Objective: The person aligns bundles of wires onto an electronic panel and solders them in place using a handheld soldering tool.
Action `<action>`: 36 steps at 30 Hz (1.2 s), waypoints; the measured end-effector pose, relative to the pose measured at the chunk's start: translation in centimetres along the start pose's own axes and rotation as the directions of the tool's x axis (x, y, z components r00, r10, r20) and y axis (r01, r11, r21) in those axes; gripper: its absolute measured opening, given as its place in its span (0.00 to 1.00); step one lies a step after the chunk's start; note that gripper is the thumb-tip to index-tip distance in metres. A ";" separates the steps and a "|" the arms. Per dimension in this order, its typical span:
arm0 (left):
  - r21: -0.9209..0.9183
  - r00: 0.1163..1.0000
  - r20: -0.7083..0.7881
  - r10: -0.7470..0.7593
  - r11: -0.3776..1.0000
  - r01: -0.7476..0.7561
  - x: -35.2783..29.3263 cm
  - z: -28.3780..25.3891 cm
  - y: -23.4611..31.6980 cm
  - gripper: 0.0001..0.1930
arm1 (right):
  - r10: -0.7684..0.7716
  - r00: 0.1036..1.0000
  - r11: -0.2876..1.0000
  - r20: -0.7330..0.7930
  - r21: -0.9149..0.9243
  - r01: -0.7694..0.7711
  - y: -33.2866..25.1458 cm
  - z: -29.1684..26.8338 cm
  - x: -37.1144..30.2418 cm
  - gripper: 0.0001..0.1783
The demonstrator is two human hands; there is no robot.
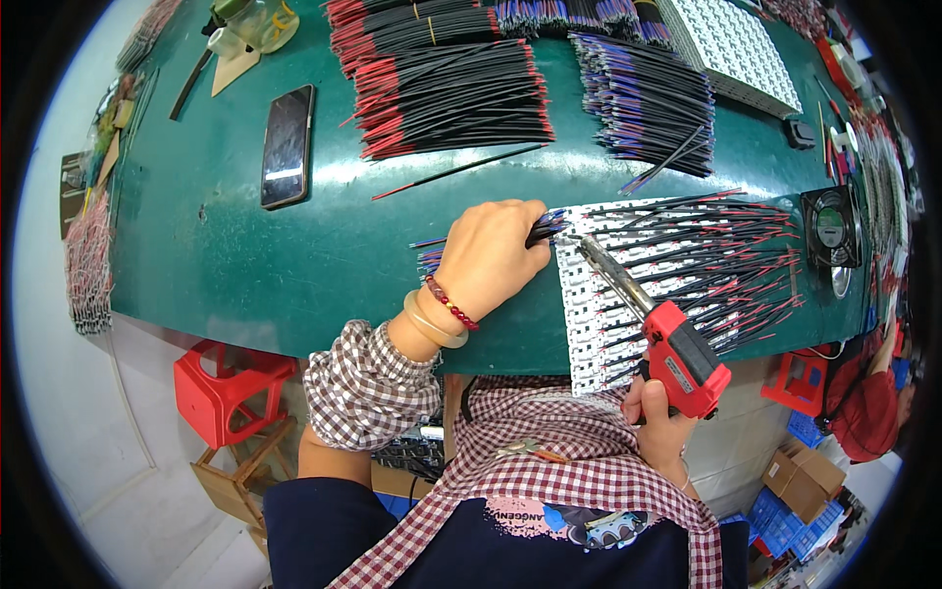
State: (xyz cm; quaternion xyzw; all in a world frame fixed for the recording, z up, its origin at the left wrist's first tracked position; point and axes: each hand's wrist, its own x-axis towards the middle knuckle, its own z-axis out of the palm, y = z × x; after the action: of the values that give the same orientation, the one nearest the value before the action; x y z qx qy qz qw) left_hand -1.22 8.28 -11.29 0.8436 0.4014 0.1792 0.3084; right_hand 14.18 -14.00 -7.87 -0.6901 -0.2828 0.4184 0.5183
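Note:
My left hand point(488, 251) is closed around a bunch of black wires with blue ends point(546, 229), at the left edge of a white panel of small parts point(581, 334). In my right hand point(657, 422) is a red and black soldering gun point(679, 355), gripped by its handle. The gun's metal tip points up and left, close to the wire ends by my left fingers; whether it touches cannot be seen. Rows of black wires with red ends point(687, 265) lie across the panel and stick out past its right side.
Behind the panel lie a pile of red-ended black wires point(456, 103), a pile of blue-ended wires point(648, 103) and a stack of white panels point(731, 49). A phone point(287, 147) rests on the green table point(226, 265). A small black fan point(830, 227) stands right of the panel.

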 end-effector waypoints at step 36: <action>0.028 0.999 -0.038 -0.029 0.999 0.031 -0.2 0.3 0.4 0.09 | 0.038 0.994 0.998 0.106 -0.053 -0.032 0.3 -0.6 0.2 0.08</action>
State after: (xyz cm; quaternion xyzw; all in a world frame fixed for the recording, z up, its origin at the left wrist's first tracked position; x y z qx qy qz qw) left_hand -0.94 7.83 -11.30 0.8383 0.4223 0.1845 0.2913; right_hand 14.80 -14.15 -8.11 -0.6846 -0.3085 0.4564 0.4773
